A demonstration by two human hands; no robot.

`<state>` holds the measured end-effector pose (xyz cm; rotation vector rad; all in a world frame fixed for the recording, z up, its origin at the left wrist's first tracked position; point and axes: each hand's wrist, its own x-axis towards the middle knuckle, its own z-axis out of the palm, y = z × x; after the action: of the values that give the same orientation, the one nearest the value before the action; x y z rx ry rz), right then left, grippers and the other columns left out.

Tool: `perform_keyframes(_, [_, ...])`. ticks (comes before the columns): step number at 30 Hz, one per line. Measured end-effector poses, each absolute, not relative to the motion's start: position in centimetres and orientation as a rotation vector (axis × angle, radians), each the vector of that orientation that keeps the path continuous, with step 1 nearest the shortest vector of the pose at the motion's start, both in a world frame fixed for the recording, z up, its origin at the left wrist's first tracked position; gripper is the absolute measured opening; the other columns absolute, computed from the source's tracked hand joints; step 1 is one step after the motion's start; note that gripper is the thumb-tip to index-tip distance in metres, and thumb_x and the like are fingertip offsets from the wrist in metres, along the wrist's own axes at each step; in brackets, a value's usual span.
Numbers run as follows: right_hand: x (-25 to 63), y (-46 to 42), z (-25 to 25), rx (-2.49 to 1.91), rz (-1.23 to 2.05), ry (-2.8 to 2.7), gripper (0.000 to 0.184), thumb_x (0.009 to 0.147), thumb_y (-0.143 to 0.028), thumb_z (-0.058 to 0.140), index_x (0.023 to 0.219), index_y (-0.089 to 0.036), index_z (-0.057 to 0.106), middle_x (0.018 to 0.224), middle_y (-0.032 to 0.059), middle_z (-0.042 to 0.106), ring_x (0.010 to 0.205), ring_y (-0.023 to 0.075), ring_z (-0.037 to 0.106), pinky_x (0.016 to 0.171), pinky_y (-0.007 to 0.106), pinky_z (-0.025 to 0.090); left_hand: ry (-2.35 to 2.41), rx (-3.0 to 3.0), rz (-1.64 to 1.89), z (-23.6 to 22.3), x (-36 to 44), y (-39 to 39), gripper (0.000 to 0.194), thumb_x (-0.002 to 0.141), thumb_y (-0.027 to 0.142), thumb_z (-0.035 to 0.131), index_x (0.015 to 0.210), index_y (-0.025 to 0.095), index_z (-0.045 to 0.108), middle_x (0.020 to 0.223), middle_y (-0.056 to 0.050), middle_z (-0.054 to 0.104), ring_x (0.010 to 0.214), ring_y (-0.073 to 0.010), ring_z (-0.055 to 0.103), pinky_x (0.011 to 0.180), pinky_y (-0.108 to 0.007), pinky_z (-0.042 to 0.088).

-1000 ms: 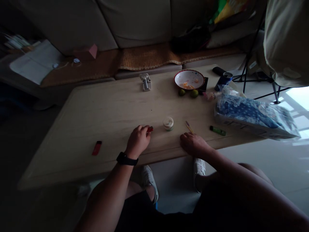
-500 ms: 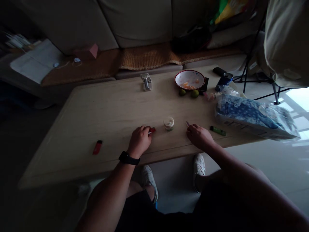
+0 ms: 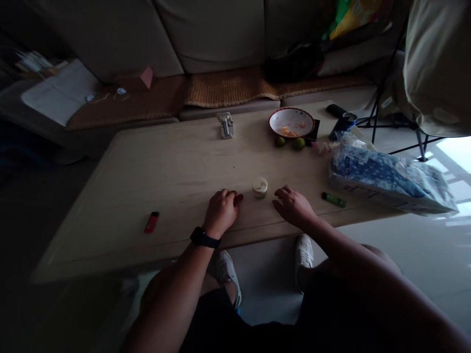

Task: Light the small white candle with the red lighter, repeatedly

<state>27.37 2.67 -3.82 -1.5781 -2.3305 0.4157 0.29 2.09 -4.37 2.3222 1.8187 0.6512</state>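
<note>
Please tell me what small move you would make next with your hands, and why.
I would probably move the left hand onto the small round jar. It stands between both hands, with its fingertips just short of the jar and nearer than the right hand. Nothing seems to lie in the way on the wooden table.

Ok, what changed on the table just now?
The left hand slid toward the small round jar, and the little red thing at its fingers can't be seen now. The right hand moved forward, and the thin stick beside it is out of sight. The red lighter and green lighter stayed put.
</note>
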Motion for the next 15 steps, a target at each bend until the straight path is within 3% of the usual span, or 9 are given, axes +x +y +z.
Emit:
perform_keyframes(6, [24.7, 5.3, -6.5, -1.51, 0.493, -2.05, 0.055, 0.083, -0.034, 0.069, 0.132, -0.014, 0.055, 0.126, 0.0186, 0.065, 0.109, 0.026, 0.064, 0.093, 0.036, 0.048, 1.7, 2.203, 1.096, -3.1, 3.3, 2.3, 0.021, 0.088, 0.027, 0.069, 0.107, 0.02, 0.063, 0.113, -0.012, 0.065, 0.11, -0.0252, 0.062, 0.101, -0.043, 0.052])
perform_keyframes(9, [23.8, 6.3, -7.2, -1.524, 0.518, -2.028, 0.064, 0.081, -0.036, 0.071, 0.139, -0.016, 0.051, 0.13, 0.0188, 0.066, 0.115, 0.0274, 0.063, 0.096, 0.038, 0.047, 1.618, 2.066, 1.206, -3.0, 4.9, 2.3, 0.018, 0.089, 0.025, 0.067, 0.106, 0.022, 0.062, 0.115, -0.011, 0.063, 0.111, -0.0233, 0.062, 0.093, -0.04, 0.055])
perform_keyframes(15, [23.4, 6.1, -6.6, -1.436, 0.557, -2.077, 0.046, 0.082, -0.029, 0.067, 0.126, -0.02, 0.059, 0.117, 0.0133, 0.073, 0.103, 0.0247, 0.067, 0.089, 0.034, 0.048, 1.578, 1.982, 1.244, -3.5, 6.4, 2.8, 0.022, 0.086, 0.022, 0.07, 0.107, 0.022, 0.064, 0.117, -0.01, 0.061, 0.112, -0.0229, 0.061, 0.092, -0.04, 0.056])
